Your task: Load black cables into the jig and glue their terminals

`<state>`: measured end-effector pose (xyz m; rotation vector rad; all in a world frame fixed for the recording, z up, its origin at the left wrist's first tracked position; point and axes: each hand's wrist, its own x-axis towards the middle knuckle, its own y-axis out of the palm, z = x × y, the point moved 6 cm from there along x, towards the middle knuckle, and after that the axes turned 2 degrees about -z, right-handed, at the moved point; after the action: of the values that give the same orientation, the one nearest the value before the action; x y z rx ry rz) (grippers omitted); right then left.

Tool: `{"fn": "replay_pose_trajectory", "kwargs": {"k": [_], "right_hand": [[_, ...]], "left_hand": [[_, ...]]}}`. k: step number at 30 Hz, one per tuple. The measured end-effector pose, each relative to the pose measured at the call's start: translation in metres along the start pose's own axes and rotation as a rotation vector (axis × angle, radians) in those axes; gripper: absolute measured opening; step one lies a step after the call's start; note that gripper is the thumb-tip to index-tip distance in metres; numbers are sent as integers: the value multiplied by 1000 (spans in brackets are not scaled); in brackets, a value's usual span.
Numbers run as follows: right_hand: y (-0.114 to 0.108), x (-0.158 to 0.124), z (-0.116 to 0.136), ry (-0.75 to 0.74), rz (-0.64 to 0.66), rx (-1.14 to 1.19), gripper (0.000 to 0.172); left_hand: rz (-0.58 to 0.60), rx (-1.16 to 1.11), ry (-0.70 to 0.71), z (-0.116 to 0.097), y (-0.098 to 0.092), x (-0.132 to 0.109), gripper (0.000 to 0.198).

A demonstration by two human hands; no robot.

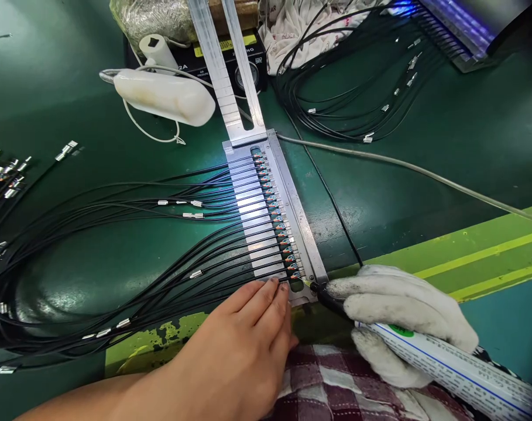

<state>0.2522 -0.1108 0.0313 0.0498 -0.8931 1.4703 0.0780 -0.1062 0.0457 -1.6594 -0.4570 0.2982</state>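
Observation:
My left hand (248, 333) is bare. Its fingers are held together and bent over the near end of a metal fixture (257, 237), fingertips at the last cable; the thumb is mostly hidden. Black cables (213, 228) lie side by side across the fixture, their stripped ends with fine coloured wires meeting small metal connectors (283, 225). In a white glove, my right hand (406, 316) is closed around a white printed tube (450, 368). The tube's black nozzle (333, 301) points left, its tip close to the nearest connector.
Looped cables spread left, near a pile of metal-ended plugs (4, 175). Behind stand a white handheld device (164, 96) and a black control box (254, 67). More cables (318, 117) lie back right, beside a purple-lit lamp (459, 29). A grey cord (406, 166) crosses the green table.

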Motion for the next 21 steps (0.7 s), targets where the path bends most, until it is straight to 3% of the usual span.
{"fn": "replay_pose_trajectory", "kwargs": {"k": [10, 21], "right_hand": [[-2, -1, 0, -53, 28, 50, 32], [3, -1, -2, -34, -34, 91, 27]], "left_hand": [[-35, 14, -33, 0, 2, 0, 37], [-126, 97, 9, -11, 9, -3, 30]]}}
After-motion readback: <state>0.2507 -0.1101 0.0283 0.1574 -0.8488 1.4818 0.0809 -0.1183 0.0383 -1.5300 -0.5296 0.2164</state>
